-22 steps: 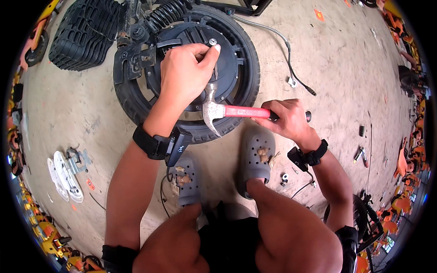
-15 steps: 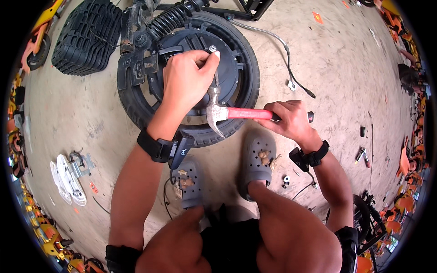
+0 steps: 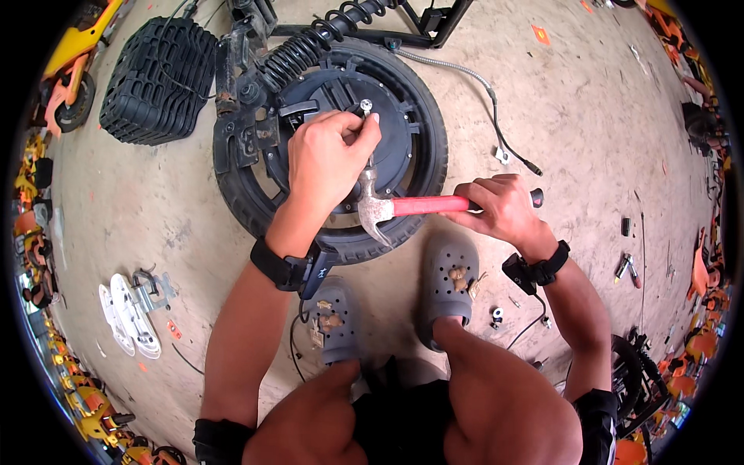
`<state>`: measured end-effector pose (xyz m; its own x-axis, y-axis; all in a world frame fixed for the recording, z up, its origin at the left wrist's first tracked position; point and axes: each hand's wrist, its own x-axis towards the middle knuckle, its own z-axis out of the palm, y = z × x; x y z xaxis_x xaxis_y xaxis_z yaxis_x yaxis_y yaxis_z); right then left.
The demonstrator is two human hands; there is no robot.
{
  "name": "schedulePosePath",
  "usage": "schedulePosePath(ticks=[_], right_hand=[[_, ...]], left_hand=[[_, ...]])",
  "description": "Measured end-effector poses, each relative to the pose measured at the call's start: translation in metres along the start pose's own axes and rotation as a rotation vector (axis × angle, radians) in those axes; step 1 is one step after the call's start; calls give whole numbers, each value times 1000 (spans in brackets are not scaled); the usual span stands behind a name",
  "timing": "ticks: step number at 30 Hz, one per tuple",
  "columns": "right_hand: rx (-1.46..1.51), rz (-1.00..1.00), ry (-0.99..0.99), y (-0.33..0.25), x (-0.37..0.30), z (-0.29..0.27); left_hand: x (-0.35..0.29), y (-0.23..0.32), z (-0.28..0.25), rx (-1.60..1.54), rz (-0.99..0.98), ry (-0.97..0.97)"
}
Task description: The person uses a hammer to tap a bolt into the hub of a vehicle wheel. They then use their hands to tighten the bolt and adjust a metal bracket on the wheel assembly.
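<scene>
Black ribbed case on the floor, beyond the wheel to its left; its inside is hidden, so you cannot tell what it holds.

Your left grip is over the wheel's hub, thumb and fingers pinched together on a slim metal tool. Its ringed tip shows past your thumb; your hand covers its middle.

Your right grip, just off the wheel's near right edge, is wrapped around the red handle of a claw hammer. Hammer head over the wheel's near part, claw towards you, striking face close to the tool's lower end. Contact there: cannot tell.

Around the wheel: coil spring and rusty bracket block its far left side. Sheathed cable on the floor to its right. Your grey clogs stand just on its near side. White plates lie well apart, near left of the wheel; small loose parts near right.
</scene>
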<state>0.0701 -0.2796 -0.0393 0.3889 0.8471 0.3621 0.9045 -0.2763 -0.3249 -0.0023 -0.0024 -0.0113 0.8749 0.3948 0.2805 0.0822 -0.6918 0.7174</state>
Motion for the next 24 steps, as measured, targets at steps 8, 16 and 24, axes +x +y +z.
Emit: schedulePosePath(ticks=[8, 16, 24], right_hand=[[5, 25, -11, 5, -1, -2], [12, 54, 27, -4, -8, 3], [39, 122, -13, 4, -28, 16]], left_hand=[[2, 3, 4, 32, 99, -8], [-1, 5, -1, 1, 151, 48], [-8, 1, 5, -34, 99, 74]])
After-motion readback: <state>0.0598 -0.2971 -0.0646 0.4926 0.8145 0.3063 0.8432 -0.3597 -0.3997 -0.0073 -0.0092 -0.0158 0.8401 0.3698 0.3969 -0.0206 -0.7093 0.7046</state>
